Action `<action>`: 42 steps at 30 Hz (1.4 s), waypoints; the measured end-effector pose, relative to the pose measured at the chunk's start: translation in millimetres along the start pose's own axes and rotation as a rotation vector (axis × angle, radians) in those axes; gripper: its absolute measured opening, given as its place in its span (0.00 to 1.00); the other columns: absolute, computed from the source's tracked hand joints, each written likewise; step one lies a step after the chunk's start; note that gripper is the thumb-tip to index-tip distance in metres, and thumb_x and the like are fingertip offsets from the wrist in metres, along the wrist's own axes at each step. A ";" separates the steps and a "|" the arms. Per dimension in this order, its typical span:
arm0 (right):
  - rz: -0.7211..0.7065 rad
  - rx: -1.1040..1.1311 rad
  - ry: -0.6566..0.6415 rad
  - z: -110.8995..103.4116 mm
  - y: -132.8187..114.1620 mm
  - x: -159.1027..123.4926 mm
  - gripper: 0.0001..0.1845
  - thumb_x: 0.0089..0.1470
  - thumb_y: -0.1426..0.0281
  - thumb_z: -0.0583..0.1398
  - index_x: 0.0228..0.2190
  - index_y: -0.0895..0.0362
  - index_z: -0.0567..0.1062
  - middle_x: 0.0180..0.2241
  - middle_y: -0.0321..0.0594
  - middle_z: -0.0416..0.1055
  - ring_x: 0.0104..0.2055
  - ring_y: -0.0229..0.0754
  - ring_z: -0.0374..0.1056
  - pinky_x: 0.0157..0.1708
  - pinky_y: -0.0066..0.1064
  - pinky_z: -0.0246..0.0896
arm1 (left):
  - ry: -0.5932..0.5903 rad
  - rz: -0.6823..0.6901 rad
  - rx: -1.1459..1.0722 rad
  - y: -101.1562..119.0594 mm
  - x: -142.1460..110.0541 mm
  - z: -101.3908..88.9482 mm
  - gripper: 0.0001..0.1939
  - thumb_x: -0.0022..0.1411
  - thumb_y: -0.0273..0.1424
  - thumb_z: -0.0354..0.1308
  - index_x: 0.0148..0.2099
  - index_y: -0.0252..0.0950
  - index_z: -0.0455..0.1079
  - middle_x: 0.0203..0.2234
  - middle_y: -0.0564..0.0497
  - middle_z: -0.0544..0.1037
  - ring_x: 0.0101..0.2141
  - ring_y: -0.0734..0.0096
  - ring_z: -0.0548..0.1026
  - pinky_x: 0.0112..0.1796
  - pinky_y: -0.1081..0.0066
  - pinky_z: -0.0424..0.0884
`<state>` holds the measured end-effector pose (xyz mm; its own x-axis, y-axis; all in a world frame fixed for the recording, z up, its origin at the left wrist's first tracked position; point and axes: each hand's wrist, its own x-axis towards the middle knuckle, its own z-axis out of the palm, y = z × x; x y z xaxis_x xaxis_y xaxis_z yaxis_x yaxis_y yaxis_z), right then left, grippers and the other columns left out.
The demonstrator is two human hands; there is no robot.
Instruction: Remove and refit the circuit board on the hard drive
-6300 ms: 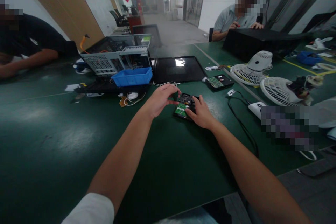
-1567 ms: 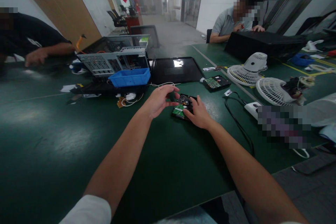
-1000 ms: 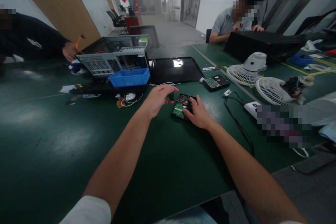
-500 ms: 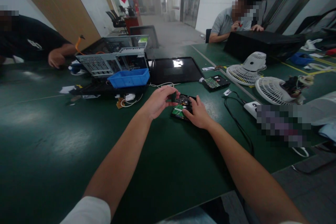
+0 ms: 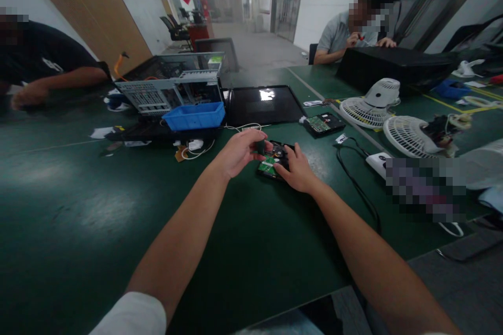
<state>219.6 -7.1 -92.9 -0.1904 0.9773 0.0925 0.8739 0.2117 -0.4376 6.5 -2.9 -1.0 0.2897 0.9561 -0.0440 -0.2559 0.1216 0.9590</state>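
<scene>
A hard drive [image 5: 267, 166], its green circuit board facing up, lies on the green table in front of me. My right hand [image 5: 297, 170] grips its right side, thumb on the near part and fingers over the far edge. My left hand [image 5: 243, 153] is at the drive's left side, fingers curled and thumb bent towards them. A small dark patch shows between those fingers; I cannot make out what it is. Part of the drive is covered by my hands. Another hard drive [image 5: 324, 124] lies farther back to the right.
An opened computer case [image 5: 173, 91] stands back left, a blue bin [image 5: 196, 116] before it. Behind my hands lies a black panel [image 5: 265, 104]. Fan parts [image 5: 367, 107], a power strip [image 5: 378, 163] and its cable are right. Two people sit across, one at a black case [image 5: 393, 65].
My hands stay at the hard drive, almost unmoved. The person at the left has drawn a hand away from the computer case, farther left.
</scene>
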 end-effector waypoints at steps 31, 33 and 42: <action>-0.003 0.016 0.007 0.0 -0.3 1.2 0.45 0.65 0.52 0.57 0.70 0.66 0.52 0.73 0.71 0.40 0.77 0.66 0.37 0.71 0.56 0.41 | 0.060 0.020 0.006 0.5 1.0 -3.8 0.11 0.58 0.35 0.66 0.39 0.33 0.77 0.42 0.44 0.78 0.42 0.64 0.76 0.37 0.67 0.77; -0.003 0.013 0.006 0.2 -0.3 1.4 0.45 0.65 0.52 0.57 0.70 0.66 0.52 0.73 0.72 0.39 0.77 0.67 0.38 0.71 0.56 0.41 | 0.069 0.031 0.040 0.5 1.8 -4.8 0.12 0.58 0.37 0.66 0.39 0.33 0.78 0.41 0.44 0.78 0.40 0.65 0.75 0.35 0.69 0.75; -0.008 0.004 -0.001 -0.5 -0.3 1.0 0.45 0.65 0.51 0.56 0.70 0.66 0.52 0.73 0.70 0.40 0.77 0.66 0.36 0.71 0.55 0.42 | 0.161 0.037 -0.016 -0.9 6.2 -9.3 0.14 0.58 0.36 0.65 0.44 0.33 0.76 0.36 0.44 0.80 0.39 0.63 0.78 0.35 0.68 0.75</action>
<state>219.4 -6.1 -92.2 -0.1979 0.9756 0.0952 0.8704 0.2195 -0.4406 -0.1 5.4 -4.8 0.1290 0.9902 -0.0541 -0.2782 0.0885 0.9564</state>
